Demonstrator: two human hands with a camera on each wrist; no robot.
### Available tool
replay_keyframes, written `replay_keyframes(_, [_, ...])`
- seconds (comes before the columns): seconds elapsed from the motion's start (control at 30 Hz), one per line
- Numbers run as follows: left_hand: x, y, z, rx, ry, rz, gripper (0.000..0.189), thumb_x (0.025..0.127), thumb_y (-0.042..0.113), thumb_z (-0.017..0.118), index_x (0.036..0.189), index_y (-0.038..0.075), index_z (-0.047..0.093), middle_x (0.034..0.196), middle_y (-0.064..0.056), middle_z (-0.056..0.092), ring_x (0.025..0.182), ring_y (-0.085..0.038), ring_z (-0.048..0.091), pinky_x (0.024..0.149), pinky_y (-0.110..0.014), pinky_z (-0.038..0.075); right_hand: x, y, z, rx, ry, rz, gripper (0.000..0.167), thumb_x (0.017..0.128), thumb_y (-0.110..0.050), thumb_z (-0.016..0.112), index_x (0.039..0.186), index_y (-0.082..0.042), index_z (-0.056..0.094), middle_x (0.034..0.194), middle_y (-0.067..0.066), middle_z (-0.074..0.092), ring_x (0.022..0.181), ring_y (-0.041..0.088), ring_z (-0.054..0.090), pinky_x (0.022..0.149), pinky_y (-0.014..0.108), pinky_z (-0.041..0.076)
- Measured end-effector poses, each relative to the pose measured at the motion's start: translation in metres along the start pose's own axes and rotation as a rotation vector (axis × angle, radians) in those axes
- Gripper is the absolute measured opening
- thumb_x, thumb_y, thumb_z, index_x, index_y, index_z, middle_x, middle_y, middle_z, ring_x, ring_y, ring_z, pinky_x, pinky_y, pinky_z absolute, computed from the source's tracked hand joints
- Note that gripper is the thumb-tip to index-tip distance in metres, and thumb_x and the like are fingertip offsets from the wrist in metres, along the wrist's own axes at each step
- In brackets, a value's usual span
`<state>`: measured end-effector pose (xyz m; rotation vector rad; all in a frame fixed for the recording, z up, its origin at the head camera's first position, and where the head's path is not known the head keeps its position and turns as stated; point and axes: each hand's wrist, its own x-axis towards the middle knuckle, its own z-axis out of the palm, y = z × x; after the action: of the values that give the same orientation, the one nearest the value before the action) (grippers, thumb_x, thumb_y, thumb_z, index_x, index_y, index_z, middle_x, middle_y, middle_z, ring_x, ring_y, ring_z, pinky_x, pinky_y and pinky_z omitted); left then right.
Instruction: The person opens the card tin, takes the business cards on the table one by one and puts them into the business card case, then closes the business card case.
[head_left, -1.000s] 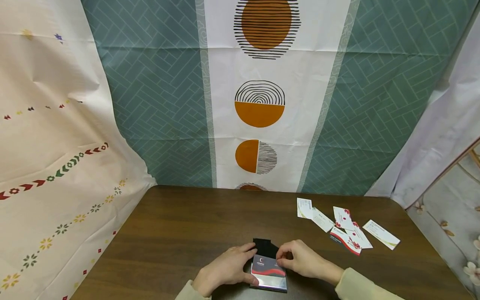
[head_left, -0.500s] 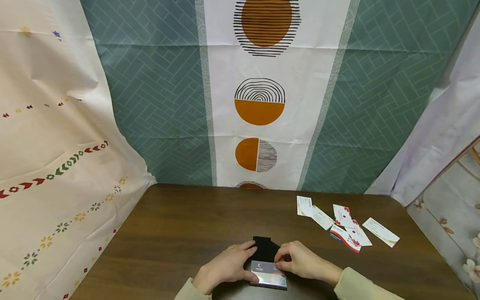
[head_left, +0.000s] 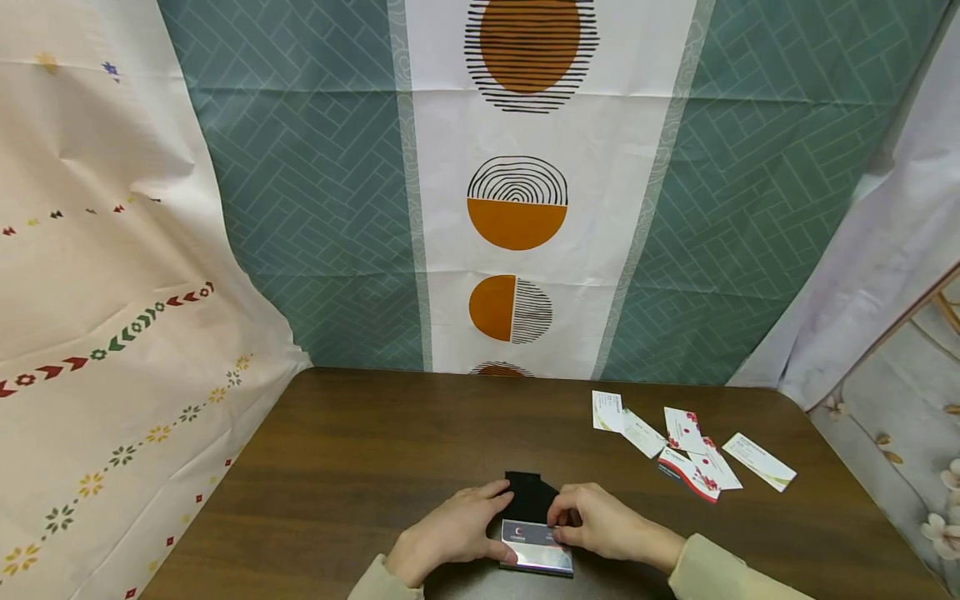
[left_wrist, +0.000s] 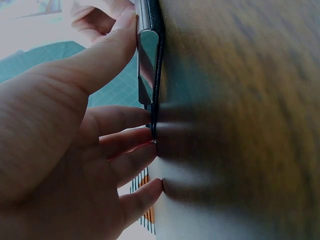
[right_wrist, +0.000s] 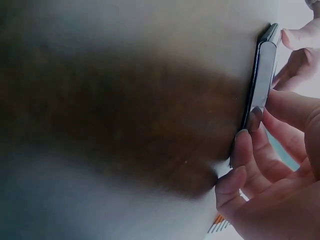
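Observation:
A business card holder with a shiny metal body lies on the table, its black flap folded out away from me. Inside it sits a business card, dark grey with a small red-and-white logo, its near part covered by the metal. My left hand presses its thumb on the holder's left front, while its outstretched fingers rest along the flap's left edge and the table. With curled thumb and fingers, my right hand pinches the card at its right side, right by the holder's edge.
On the brown table, several white business cards lie loosely scattered and partly overlapping at the back right. One card is apart on the far right. A patterned curtain hangs behind the table's back edge.
The business card has slid toward me, deeper into the metal body, and its red stripe is now largely covered. My right hand has moved slightly with it; my left has stayed in place.

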<state>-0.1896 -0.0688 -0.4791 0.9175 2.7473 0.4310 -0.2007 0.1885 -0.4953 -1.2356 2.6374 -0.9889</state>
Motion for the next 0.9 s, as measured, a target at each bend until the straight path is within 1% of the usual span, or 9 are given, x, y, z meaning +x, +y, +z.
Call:
replay_keyframes(0.13, [0.000,0.000,0.001,0.000,0.002,0.006,0.086,0.077,0.062,0.072,0.143,0.010,0.052,0.151,-0.003,0.042,0.131,-0.025,0.046,0.106,-0.039,0.039,-0.002,-0.002,-0.001,-0.018,-0.003,0.016,0.010,0.083,-0.014,0.077,0.088,-0.020,0.070,0.081,-0.015,0.055,0.067,0.000,0.051,0.057,0.015,0.044])
replay_keyframes(0.33, [0.001,-0.002,0.002,0.006,0.005,0.012,0.086,0.077,0.062,0.072,0.143,0.010,0.051,0.151,-0.004,0.042,0.132,-0.023,0.045,0.106,-0.040,0.038,-0.006,-0.002,-0.011,-0.027,0.019,-0.007,0.006,0.087,-0.014,0.074,0.092,-0.016,0.071,0.084,-0.016,0.056,0.070,-0.003,0.050,0.059,0.017,0.046])
replay_keyframes(0.47, [0.000,-0.002,0.002,0.001,0.002,0.014,0.086,0.078,0.062,0.072,0.143,0.010,0.051,0.151,-0.004,0.041,0.133,-0.022,0.043,0.107,-0.040,0.038,-0.012,0.002,-0.022,-0.038,0.046,0.006,0.007,0.087,-0.013,0.074,0.092,-0.016,0.071,0.084,-0.017,0.055,0.070,-0.004,0.051,0.059,0.019,0.048])
replay_keyframes(0.63, [0.000,-0.002,0.002,-0.006,-0.001,0.012,0.086,0.077,0.061,0.073,0.144,0.010,0.051,0.152,-0.004,0.041,0.134,-0.022,0.043,0.107,-0.040,0.037,-0.023,0.011,-0.034,-0.068,0.096,0.005,0.010,0.085,-0.011,0.076,0.089,-0.018,0.070,0.084,-0.016,0.056,0.071,-0.002,0.050,0.058,0.021,0.047])
replay_keyframes(0.7, [0.000,-0.001,0.001,-0.007,-0.004,0.011,0.086,0.077,0.060,0.073,0.144,0.010,0.051,0.152,-0.004,0.040,0.134,-0.021,0.043,0.108,-0.040,0.037,-0.027,0.015,-0.038,-0.082,0.108,0.025,0.011,0.085,-0.012,0.076,0.088,-0.019,0.069,0.083,-0.015,0.056,0.070,-0.002,0.050,0.058,0.021,0.046])
replay_keyframes(0.9, [0.001,-0.001,0.001,-0.005,-0.008,0.014,0.086,0.078,0.060,0.072,0.144,0.009,0.050,0.152,-0.005,0.040,0.134,-0.021,0.043,0.107,-0.040,0.037,-0.037,0.028,-0.054,-0.157,0.142,0.138,0.010,0.085,-0.013,0.076,0.088,-0.019,0.068,0.081,-0.017,0.055,0.068,-0.001,0.049,0.057,0.022,0.044])
